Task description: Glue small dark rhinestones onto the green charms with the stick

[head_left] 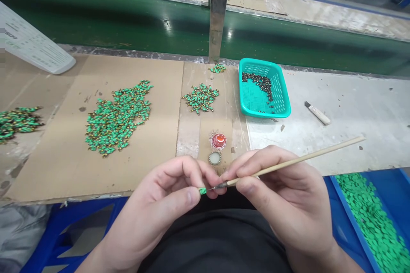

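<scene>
Between the thumb and fingers of my left hand is a small green piece, too small to make out in detail. My right hand grips a thin paintbrush with a pale wooden handle, pen-fashion. The brush's dark fine tip points left and meets or nearly meets the green piece. Just beyond my fingers sit a bottle cap with red paint and a second cap with pale contents.
Piles of small green-and-gold pieces lie on cardboard. A teal basket holds dark little pieces. A white-handled blade lies right. Below right, a blue tray contains green discs. A metal post stands behind.
</scene>
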### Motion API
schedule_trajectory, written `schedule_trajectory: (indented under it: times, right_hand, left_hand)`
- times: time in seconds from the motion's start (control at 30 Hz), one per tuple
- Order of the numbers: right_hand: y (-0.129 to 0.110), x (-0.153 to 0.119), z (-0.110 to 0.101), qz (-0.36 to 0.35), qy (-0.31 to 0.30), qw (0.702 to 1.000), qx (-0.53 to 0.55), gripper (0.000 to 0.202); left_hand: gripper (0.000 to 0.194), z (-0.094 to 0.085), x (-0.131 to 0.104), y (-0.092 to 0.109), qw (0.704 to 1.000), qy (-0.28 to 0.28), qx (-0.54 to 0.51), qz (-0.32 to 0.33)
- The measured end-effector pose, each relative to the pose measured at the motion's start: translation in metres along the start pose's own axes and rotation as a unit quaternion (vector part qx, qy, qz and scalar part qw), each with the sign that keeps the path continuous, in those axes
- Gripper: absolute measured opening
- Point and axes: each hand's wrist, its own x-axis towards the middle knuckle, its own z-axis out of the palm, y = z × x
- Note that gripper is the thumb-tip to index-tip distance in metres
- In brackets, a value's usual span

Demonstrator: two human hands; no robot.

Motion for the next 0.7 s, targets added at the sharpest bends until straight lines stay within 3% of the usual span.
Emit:
schedule_trajectory:
  times: [0.27, 0.7]
  right_hand:
    - [0.0009, 0.0017, -0.0007, -0.010, -0.006, 1.000, 0.005, 0.021]
    - [0.0029, -0.0015, -0.0016, -0.005, -0.004, 1.000, 0.011, 0.024]
  left_hand:
    - [0.015, -0.0001, -0.0006, 0.0007, 1.000, -0.026, -0.008, 0.010]
    - [0.020, 0.0004, 0.0010, 0.0006, 1.000, -0.008, -0.002, 0.009]
